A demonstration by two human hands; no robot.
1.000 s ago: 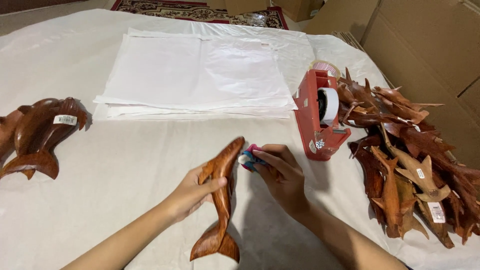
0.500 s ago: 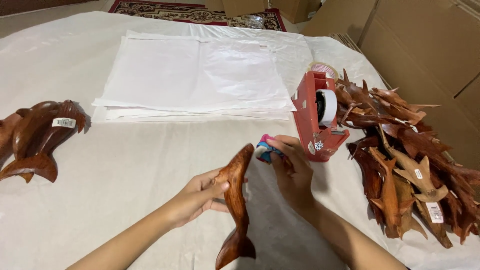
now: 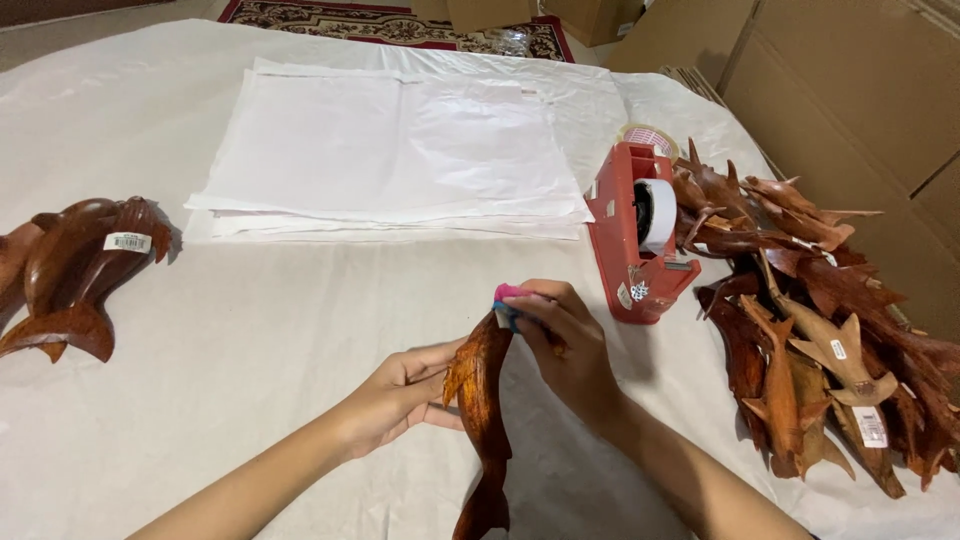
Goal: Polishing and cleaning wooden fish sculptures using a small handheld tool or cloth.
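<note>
My left hand (image 3: 400,395) is wrapped around the middle of the reddish-brown carved wooden dolphin (image 3: 480,400), which stands tilted on the near part of the white sheet-covered table (image 3: 250,330), nose up and tail toward me. My right hand (image 3: 560,345) is pinched shut on a small pink and blue block (image 3: 507,302), pressed against the dolphin's nose; I cannot tell what the block is. I judge the main risk is the carving twisting in my left grip: the wood looks polished and I hold it with fingertips only, so a hard push at the nose could make it slide or swing. The nose and fins look thin, and too much pressure there might chip them. Just to the right stands the red tape dispenser with its white roll (image 3: 640,240), and my right wrist could knock it if I jerk. Further right lies the heap of brown wooden fish carvings (image 3: 820,320), whose pointed fins could snag my forearm. The stack of white paper sheets (image 3: 390,160) at the far side and the dark wooden dolphins (image 3: 75,275) at the left are well apart.
</note>
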